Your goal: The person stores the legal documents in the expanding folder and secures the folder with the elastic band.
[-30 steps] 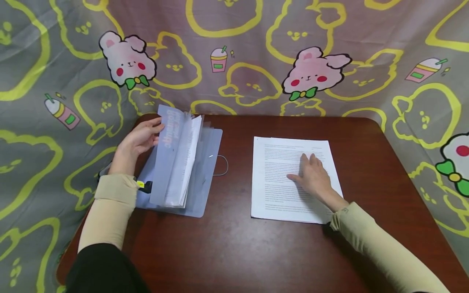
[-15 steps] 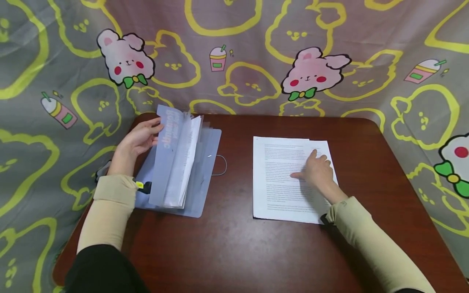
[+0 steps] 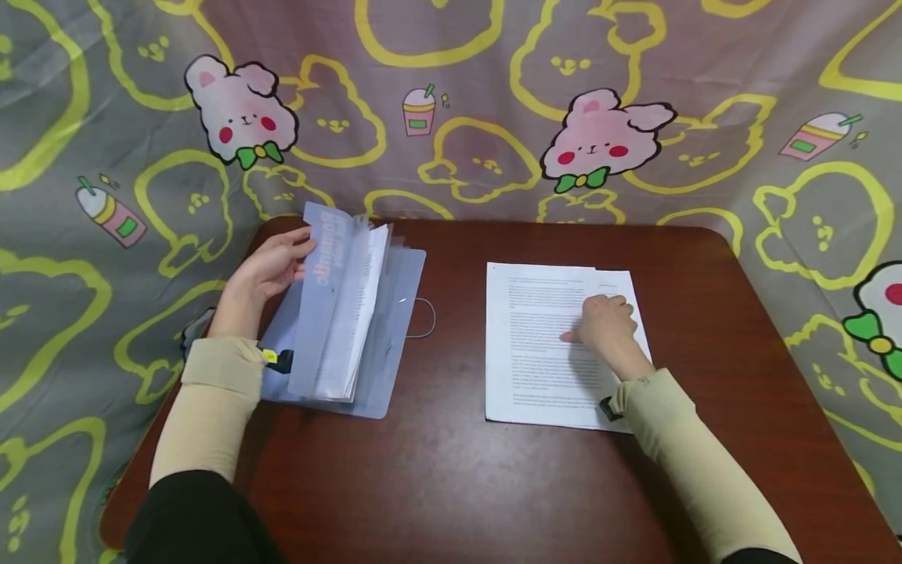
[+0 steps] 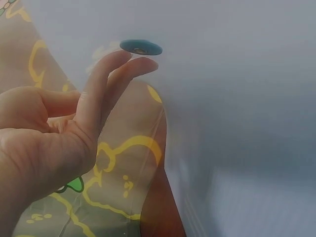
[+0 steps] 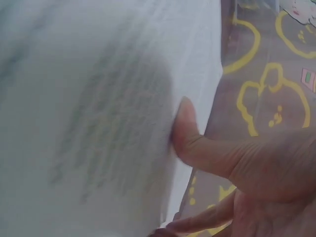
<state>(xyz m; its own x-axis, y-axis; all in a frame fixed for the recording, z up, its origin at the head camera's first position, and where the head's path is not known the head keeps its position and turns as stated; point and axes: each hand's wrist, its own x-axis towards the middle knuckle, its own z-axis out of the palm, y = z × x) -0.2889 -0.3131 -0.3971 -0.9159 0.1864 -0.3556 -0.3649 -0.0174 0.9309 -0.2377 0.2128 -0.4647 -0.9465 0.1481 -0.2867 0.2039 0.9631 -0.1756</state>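
On the left of the table lies a blue-grey display folder, its cover raised at a slant and clear pockets with printed sheets fanned beneath. My left hand props the cover, its fingertips touching it near the edge. In the left wrist view, the fingers meet the cover beside a teal round button. A stack of printed paper lies on the right, its top sheet slightly off the one below. My right hand rests on it with bent fingers; the thumb touches the page.
The brown wooden table has rounded far corners. A patterned curtain encloses its back and both sides. An elastic loop sticks out from the folder's right edge, between it and the paper stack.
My right hand's spread fingers have bent inward on the page. The top sheet has shifted, exposing a corner of the sheet under it. My left hand stays at the folder cover.
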